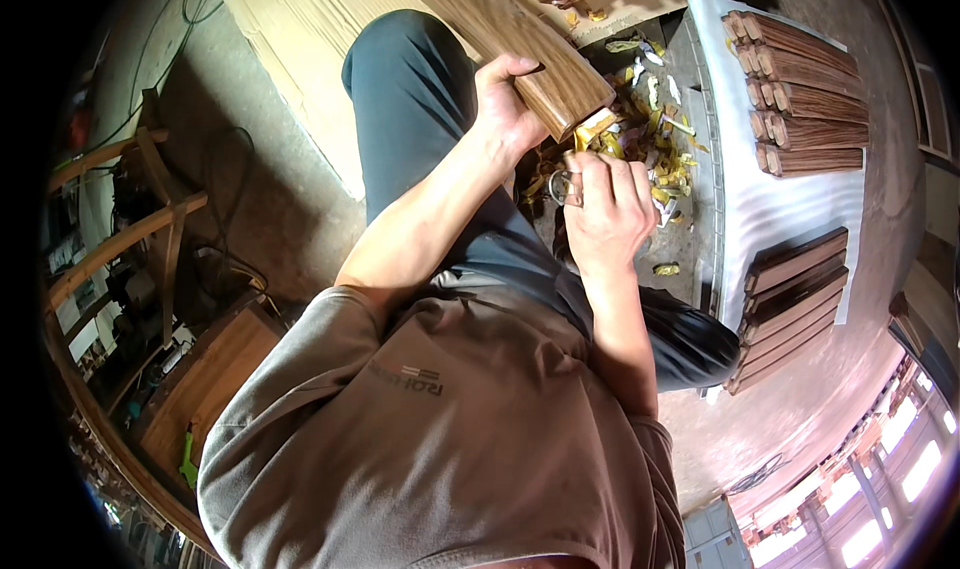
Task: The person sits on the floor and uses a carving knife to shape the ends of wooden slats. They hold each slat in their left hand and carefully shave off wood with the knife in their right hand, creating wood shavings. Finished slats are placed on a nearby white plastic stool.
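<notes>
A long brown wooden board (530, 54) slopes across my lap, its near end at the middle of the view. My left hand (508, 109) is closed round the board's edge close to that end, thumb on top. Just below the end, my right hand (612, 204) is curled shut. A dark metal loop (562, 187) sticks out beside its fingers, like a tool's ring handle; the rest is hidden in the fist. A pale block-like piece (594, 124) with yellow on it shows at the board's end, right by the right fingertips.
Yellow, white and purple scraps (665, 154) litter the floor beyond my right hand. Stacked wooden pieces (805, 94) and dark slats (795, 304) lie on white sheeting (735, 209) at right. Cardboard (290, 69) lies at left, near a wooden frame (130, 239) and cables.
</notes>
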`<state>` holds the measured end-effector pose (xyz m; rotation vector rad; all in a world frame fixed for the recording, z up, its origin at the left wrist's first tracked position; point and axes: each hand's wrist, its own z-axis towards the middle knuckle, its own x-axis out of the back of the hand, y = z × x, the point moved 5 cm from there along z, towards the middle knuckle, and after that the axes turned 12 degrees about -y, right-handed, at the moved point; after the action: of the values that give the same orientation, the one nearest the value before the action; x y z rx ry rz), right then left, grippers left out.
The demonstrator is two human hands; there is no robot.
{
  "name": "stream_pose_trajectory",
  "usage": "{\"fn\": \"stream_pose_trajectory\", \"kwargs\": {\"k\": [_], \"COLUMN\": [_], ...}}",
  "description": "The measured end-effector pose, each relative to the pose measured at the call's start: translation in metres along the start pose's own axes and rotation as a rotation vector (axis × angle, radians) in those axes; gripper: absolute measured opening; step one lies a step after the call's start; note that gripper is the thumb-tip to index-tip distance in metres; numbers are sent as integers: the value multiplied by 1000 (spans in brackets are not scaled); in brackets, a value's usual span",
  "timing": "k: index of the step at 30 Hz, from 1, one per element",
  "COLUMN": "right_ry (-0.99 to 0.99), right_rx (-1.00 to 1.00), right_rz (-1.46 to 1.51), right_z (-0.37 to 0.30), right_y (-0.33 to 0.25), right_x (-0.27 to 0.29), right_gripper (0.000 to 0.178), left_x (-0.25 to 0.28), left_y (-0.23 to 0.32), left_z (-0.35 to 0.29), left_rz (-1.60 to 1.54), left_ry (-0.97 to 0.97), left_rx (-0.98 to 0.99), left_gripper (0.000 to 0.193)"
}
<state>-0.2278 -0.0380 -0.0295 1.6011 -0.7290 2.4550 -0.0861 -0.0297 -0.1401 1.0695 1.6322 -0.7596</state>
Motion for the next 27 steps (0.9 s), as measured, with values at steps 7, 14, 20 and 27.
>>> {"fn": "stream_pose_trajectory", "kwargs": {"k": [7, 14, 20, 27], "right_ry": [91, 95, 44, -15], "right_rx": [-61, -341, -266, -363], "right_rz": [249, 295, 174, 273], "right_z": [-1, -16, -13, -23], "right_y": [13, 41, 68, 104], "right_x": [18, 32, 41, 7], "right_gripper": [18, 16, 15, 8], "left_x": [-1, -3, 4, 5], "left_y": [3, 9, 12, 8], "left_z": [2, -2, -4, -7], "left_rz": [-19, 23, 27, -27], "left_ry": [-56, -48, -72, -80], "left_rx": [-19, -79, -58, -8], "left_gripper": [59, 68, 69, 63]}}
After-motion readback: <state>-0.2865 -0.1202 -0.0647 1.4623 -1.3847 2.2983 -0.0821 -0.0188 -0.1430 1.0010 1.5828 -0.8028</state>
